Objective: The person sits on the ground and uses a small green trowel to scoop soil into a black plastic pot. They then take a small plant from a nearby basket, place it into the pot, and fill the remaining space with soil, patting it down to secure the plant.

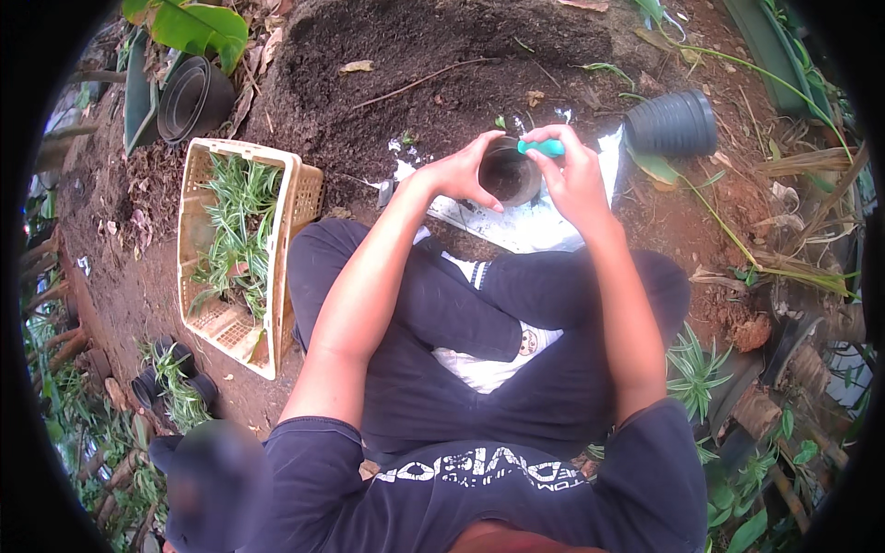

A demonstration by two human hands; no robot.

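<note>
A round dark plant pot (pixel 510 189) stands on a white sheet (pixel 553 226) in front of my crossed legs, with dark soil visible inside. My left hand (pixel 464 173) is wrapped round the pot's left side, thumb near and fingers at the far rim. In my right hand (pixel 573 175) is a hand tool with a green handle (pixel 542 147), held over the pot's right rim. Its working end cannot be made out. Just beyond the pot, small green leaf bits and white specks lie on the soil.
Loose dark soil (pixel 415 83) spreads beyond the sheet. Left of my knee, a cream plastic basket (pixel 286 267) holds green-and-white striped plants (pixel 235 230). Stacked black pots (pixel 673 124) lie at right; another black pot (pixel 195 100) is far left. Small potted plants (pixel 175 378) stand lower left.
</note>
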